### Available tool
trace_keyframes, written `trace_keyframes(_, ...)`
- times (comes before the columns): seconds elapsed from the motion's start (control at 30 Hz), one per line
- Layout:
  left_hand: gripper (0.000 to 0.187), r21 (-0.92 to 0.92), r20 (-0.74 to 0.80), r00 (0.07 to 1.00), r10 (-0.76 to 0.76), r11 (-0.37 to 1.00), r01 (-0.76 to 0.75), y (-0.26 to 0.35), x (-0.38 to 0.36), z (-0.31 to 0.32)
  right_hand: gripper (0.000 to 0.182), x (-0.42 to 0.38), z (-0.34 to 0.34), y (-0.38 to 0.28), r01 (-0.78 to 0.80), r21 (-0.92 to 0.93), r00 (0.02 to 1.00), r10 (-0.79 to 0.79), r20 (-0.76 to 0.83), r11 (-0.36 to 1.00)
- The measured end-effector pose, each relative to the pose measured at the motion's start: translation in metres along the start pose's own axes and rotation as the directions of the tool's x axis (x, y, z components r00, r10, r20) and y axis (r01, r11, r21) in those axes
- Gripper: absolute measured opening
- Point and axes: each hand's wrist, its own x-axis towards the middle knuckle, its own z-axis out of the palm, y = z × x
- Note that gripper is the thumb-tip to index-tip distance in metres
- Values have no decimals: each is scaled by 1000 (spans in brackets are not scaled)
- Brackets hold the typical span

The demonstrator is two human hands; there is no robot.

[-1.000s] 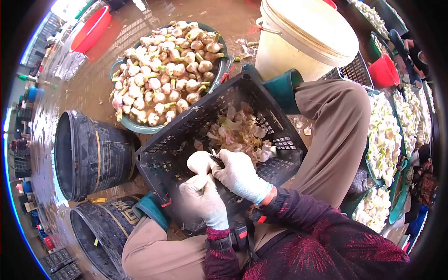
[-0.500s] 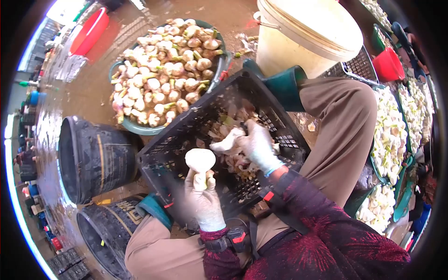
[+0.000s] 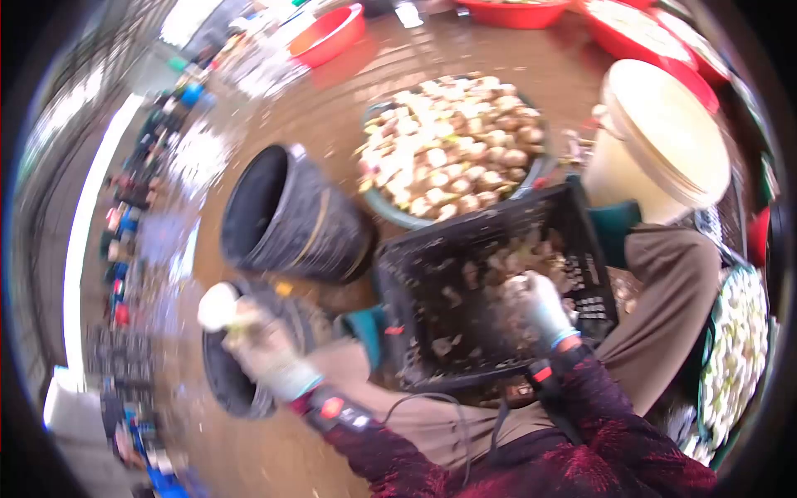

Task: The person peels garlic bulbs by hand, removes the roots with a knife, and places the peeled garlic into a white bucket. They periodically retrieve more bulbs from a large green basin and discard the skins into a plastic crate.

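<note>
My left hand (image 3: 267, 353), in a pale glove, is stretched out to the left, its fingers closed round the stem of a peeled white garlic bulb (image 3: 217, 307). The bulb is at the upper left edge of a tilted black bucket (image 3: 222, 378). My right hand (image 3: 538, 309), also gloved, is over the black plastic crate (image 3: 432, 328) between my legs, close to the loose garlic skins (image 3: 527, 257). Its fingers look curled; blur hides what they hold, if anything.
A tub heaped with unpeeled garlic (image 3: 452, 145) stands beyond the crate. Another black bucket (image 3: 320, 220) leans left of it, and a lidded cream bucket (image 3: 639, 158) is at right. Peeled garlic (image 3: 739, 349) fills a container at far right. Red basins (image 3: 332, 37) are behind.
My left hand has carried the garlic bulb from above the crate leftward to the bucket. My right hand remains over the crate. The view has turned left.
</note>
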Motion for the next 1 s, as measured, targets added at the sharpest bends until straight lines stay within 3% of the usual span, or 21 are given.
trace_keyframes(0.03, 70, 211, -36, 959, 281, 940, -267, -7, 11, 10, 18, 1, 2, 0, 100, -118, 993, -108, -56, 988)
trace_keyframes(0.07, 79, 240, -105, 939, 326, 925, -295, -21, 24, 16, 15, 0, 1, -5, 102, -148, 994, -106, -23, 984)
trace_keyframes(0.1, 67, 340, -148, 951, 270, 917, -208, -10, 50, -1, 14, -1, -1, -10, 112, -174, 994, -109, 24, 978)
trace_keyframes(0.17, 54, 703, -107, 983, 147, 710, -29, -56, 99, -35, 14, -2, -6, -21, 272, -161, 962, -271, 28, 949)
trace_keyframes(0.2, 43, 996, 40, 985, 168, 74, -53, -112, 110, -46, 16, -3, -9, -27, 232, -90, 972, -228, 52, 969)
trace_keyframes(0.23, 37, 835, -202, 979, -37, 516, 192, -146, 122, -56, 17, -1, -5, -16, 240, -111, 971, -239, 26, 964)
trace_keyframes(0.3, 33, 903, -357, 927, -116, 210, 375, -211, 151, -92, 17, 3, -6, 2, 181, -139, 983, -174, 62, 974)
trace_keyframes(0.37, 34, 905, -424, 863, -275, -102, 412, -259, 179, -147, 17, 6, -7, 15, 12, -126, 993, 2, 115, 992)
trace_keyframes(0.4, 28, 897, -435, 860, -267, -214, 387, -291, 183, -167, 16, 8, -7, 21, 43, -212, 994, -21, 105, 976)
trace_keyframes(0.43, 38, 936, -310, 674, -670, -90, 341, -290, 205, -214, 17, 9, -6, 21, -36, -250, 985, 76, 154, 968)
trace_keyframes(0.5, 53, 760, -379, 644, -665, -621, -194, -338, 219, -263, 19, 13, -4, 15, -12, -94, 993, 23, 118, 996)
trace_keyframes(0.53, 58, 660, -426, 569, -703, -672, -336, -355, 220, -279, 20, 16, -4, 11, -16, -93, 989, 29, 142, 996)
trace_keyframes(0.57, 64, 545, -483, 493, -724, -689, -477, -371, 218, -291, 21, 18, -3, 11, -22, -90, 985, 37, 168, 996)
trace_keyframes(0.6, 61, 144, -591, 440, -676, -625, -767, -394, 211, -272, 23, 19, -1, 16, -26, -81, 983, 40, 180, 996)
trace_keyframes(0.63, 65, 137, -566, 395, -724, -556, -820, -397, 213, -276, 23, 24, -4, 18, -40, -83, 982, 54, 180, 996)
trace_keyframes(0.7, 60, 46, -684, 366, -630, -539, -841, -401, 210, -267, 24, 26, -6, 17, -217, -162, 922, 257, 289, 963)
trace_keyframes(0.77, 53, 37, -662, 373, -650, -525, -850, -394, 205, -265, 25, 26, -4, 20, -210, -154, 927, 247, 283, 965)
trace_keyframes(0.83, 43, 85, -608, 290, -739, -423, -902, -386, 202, -262, 25, 24, -1, 21, -182, -125, 932, 212, 294, 975)
trace_keyframes(0.93, 39, 170, -649, 207, -732, -405, -898, -383, 178, -263, 26, 23, -3, 21, -194, -147, 918, 233, 321, 970)
trace_keyframes(0.97, 39, 250, -498, 159, -852, -317, -915, -366, 176, -285, 26, 23, -4, 18, -190, -143, 920, 227, 319, 971)
trace_keyframes(1.0, 40, 231, -551, 215, -806, -395, -889, -364, 175, -282, 25, 24, -7, 14, -185, -119, 930, 213, 298, 975)
